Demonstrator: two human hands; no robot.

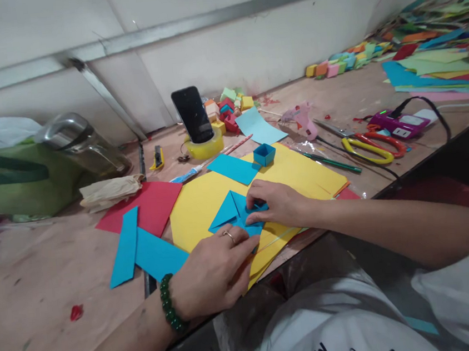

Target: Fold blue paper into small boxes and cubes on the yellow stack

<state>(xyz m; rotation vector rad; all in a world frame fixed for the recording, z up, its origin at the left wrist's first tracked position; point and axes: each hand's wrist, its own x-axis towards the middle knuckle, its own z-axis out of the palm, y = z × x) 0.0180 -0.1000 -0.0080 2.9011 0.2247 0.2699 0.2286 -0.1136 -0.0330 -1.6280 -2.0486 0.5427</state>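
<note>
A folded sheet of blue paper (226, 209) lies on the yellow sheets (196, 207), with triangular flaps and crease lines showing. My right hand (281, 204) pinches a flap at its right side between thumb and curled fingers. At the near edge, my left hand (217, 266) grips the same paper, fingers bent over it and thumb by its near corner; part of the sheet is hidden beneath. Just beyond stand a small open blue paper box (264, 154) and a flat blue paper rectangle (234, 168). More blue strips (125, 245) lie left, partly over a red sheet (153, 198).
A phone (192, 115) leans in a yellow tape roll (204, 145), backed by small paper cubes (228, 112). To the right are a pink glue gun (301, 118), scissors (368, 149), a green pen (334, 163) and a purple power adapter (400, 123). A bottle (84, 146) stands left.
</note>
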